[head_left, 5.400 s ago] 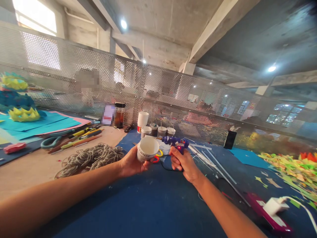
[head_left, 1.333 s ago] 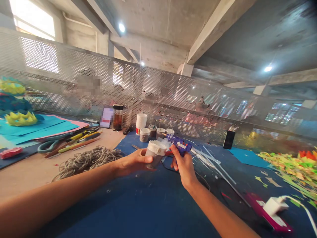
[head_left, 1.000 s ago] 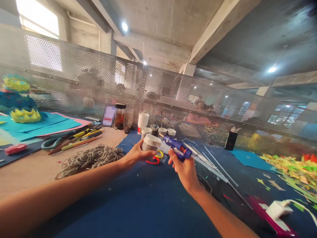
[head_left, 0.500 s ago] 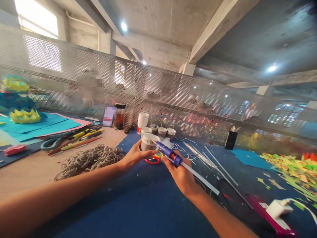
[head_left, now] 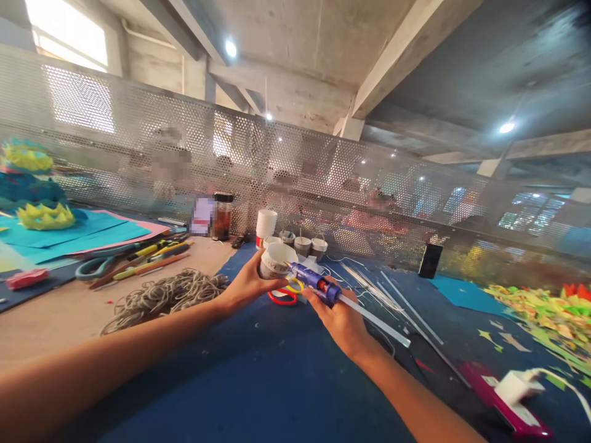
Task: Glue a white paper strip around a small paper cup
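In my left hand (head_left: 247, 284) is a paper cup (head_left: 276, 261), its open mouth tilted slightly toward me and grey cord around its lower part. My right hand (head_left: 344, 317) grips a blue hot glue gun (head_left: 316, 280), with a long clear glue stick (head_left: 376, 320) sticking out of its back. The gun's nozzle points at the cup's right side, close to the wall; whether it touches I cannot tell. Under the cup lie scissors (head_left: 284, 298) with red and yellow handles, partly hidden by my left hand.
Behind stand several small cord-wrapped cups (head_left: 302, 246) and a white cup stack (head_left: 266, 223). Grey cord (head_left: 170, 298) is heaped at left, near pliers and tools (head_left: 148, 258). White sticks (head_left: 369, 286), a magenta power strip (head_left: 508, 403) and paper scraps (head_left: 549, 307) lie right. A perforated screen (head_left: 323, 166) borders the table.
The cup has shifted slightly left and tipped so more of its inside shows. The glue gun has stayed close to its side, moving only a little.
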{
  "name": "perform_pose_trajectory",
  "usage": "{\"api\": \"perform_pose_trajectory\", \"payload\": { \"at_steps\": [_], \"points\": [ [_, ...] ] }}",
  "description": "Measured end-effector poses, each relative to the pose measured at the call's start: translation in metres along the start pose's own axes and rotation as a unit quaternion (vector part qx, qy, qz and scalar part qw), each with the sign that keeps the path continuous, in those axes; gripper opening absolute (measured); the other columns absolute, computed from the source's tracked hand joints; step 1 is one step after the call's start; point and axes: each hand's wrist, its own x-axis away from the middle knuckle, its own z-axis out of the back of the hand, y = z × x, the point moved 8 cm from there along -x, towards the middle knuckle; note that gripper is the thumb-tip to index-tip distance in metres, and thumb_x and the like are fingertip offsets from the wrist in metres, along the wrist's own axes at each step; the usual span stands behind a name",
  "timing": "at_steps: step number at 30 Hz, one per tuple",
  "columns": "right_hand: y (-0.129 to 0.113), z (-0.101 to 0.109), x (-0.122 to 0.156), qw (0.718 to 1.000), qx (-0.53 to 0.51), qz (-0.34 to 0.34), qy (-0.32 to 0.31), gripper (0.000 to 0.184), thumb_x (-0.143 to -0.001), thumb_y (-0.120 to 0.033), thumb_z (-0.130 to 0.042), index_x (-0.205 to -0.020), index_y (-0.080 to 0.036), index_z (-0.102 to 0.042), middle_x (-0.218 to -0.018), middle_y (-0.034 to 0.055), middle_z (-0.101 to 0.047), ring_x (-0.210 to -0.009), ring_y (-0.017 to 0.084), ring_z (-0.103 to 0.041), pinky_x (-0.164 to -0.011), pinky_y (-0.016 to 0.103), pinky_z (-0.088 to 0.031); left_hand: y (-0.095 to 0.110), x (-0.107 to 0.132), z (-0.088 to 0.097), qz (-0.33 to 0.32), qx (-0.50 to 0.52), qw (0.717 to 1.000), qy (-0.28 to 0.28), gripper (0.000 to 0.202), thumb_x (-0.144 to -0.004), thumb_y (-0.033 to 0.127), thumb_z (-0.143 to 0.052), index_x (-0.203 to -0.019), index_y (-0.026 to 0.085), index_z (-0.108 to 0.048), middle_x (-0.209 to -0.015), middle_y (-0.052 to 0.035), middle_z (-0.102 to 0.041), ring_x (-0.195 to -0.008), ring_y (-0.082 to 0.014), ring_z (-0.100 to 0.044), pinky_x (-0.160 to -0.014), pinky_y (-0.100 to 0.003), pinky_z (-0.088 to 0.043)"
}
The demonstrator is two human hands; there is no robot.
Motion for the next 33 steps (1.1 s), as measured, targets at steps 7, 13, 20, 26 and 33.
{"api": "perform_pose_trajectory", "payload": {
  "at_steps": [7,13,20,26,33],
  "points": [
    [0.005,0.006,-0.008,1.000,-0.001,-0.012,0.001,0.026,-0.090,-0.052,-0.068,-0.085,-0.028,-0.075,-0.069,0.0031,-0.073,-0.064,0.023,-0.069,-0.061,0.031,-0.049,0.006,-0.001,0.011,-0.051,-0.089,0.994,0.028,0.068,-0.067,0.037,-0.086,-0.125,0.018,-0.054,-0.115,-0.0076,-0.066,-0.108,-0.0272,-0.061,-0.098,-0.040,-0.047],
    [0.000,0.015,-0.006,0.994,-0.079,-0.077,0.026,0.031,-0.087,-0.054,-0.068,-0.072,-0.027,-0.072,-0.046,-0.0019,-0.056,-0.052,0.021,-0.062,-0.051,0.029,-0.045,-0.003,-0.003,0.012,-0.036,-0.070,0.996,0.031,0.069,-0.069,0.042,-0.084,-0.126,0.017,-0.054,-0.112,-0.0067,-0.067,-0.104,-0.0256,-0.063,-0.095,-0.037,-0.049],
    [-0.001,0.003,-0.003,0.994,-0.084,-0.065,-0.019,0.025,-0.089,-0.050,-0.068,-0.080,-0.027,-0.073,-0.047,-0.0028,-0.054,-0.051,0.019,-0.059,-0.048,0.029,-0.042,-0.001,-0.003,0.012,-0.038,-0.067,0.997,0.028,0.071,-0.069,0.042,-0.085,-0.127,0.016,-0.053,-0.117,-0.0082,-0.066,-0.108,-0.0264,-0.062,-0.097,-0.037,-0.049],
    [0.003,0.003,-0.006,0.994,-0.094,-0.051,-0.038,0.026,-0.087,-0.049,-0.072,-0.070,-0.028,-0.071,-0.044,-0.0029,-0.052,-0.047,0.018,-0.054,-0.045,0.029,-0.041,0.002,-0.002,0.014,-0.046,-0.096,0.994,0.040,0.070,-0.067,0.042,-0.086,-0.125,0.019,-0.054,-0.114,-0.0069,-0.067,-0.108,-0.0281,-0.062,-0.098,-0.040,-0.048],
    [0.003,0.013,-0.011,0.997,-0.063,-0.044,-0.011,0.029,-0.085,-0.052,-0.071,-0.068,-0.029,-0.070,-0.044,-0.0031,-0.055,-0.044,0.017,-0.052,-0.047,0.028,-0.042,0.000,-0.002,0.010,-0.032,-0.070,0.997,0.016,0.072,-0.067,0.040,-0.087,-0.127,0.017,-0.054,-0.114,-0.0077,-0.067,-0.107,-0.0277,-0.063,-0.098,-0.041,-0.049]
  ]
}}
